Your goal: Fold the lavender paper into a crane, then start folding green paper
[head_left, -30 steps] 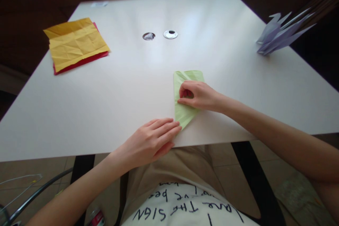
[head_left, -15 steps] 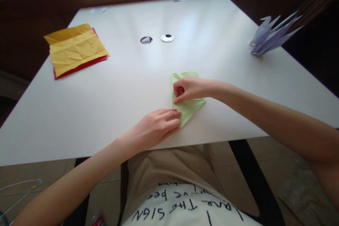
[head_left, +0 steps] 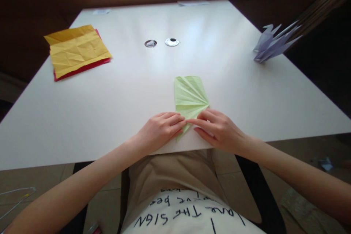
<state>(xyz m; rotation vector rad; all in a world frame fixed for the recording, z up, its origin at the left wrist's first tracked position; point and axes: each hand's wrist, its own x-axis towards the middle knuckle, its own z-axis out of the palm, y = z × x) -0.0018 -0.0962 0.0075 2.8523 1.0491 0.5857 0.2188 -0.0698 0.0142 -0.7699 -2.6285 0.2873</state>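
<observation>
A pale green sheet of origami paper (head_left: 189,89) lies near the table's front edge, with creases fanning out from its right corner. Its lower part narrows to a point toward me. My left hand (head_left: 166,128) rests its outstretched fingers flat on the paper's lower left edge. From the other side, my right hand (head_left: 218,128) touches the lower right edge. Its index finger reaches almost to the left fingertips, and its thumb is spread apart on the table side. The fingers partly cover the lower part of the paper.
Creased yellow paper (head_left: 79,49) lies over red paper (head_left: 82,75) at the left. Folded lavender paper cranes (head_left: 270,45) stand near the right edge. Two round cable holes, one with a silver ring (head_left: 172,42), are set in the white table (head_left: 123,91).
My right hand has moved from the paper's upper part down to its lower right edge, uncovering the fan of creases. The left hand stays nearly in place. The view has shifted slightly.
</observation>
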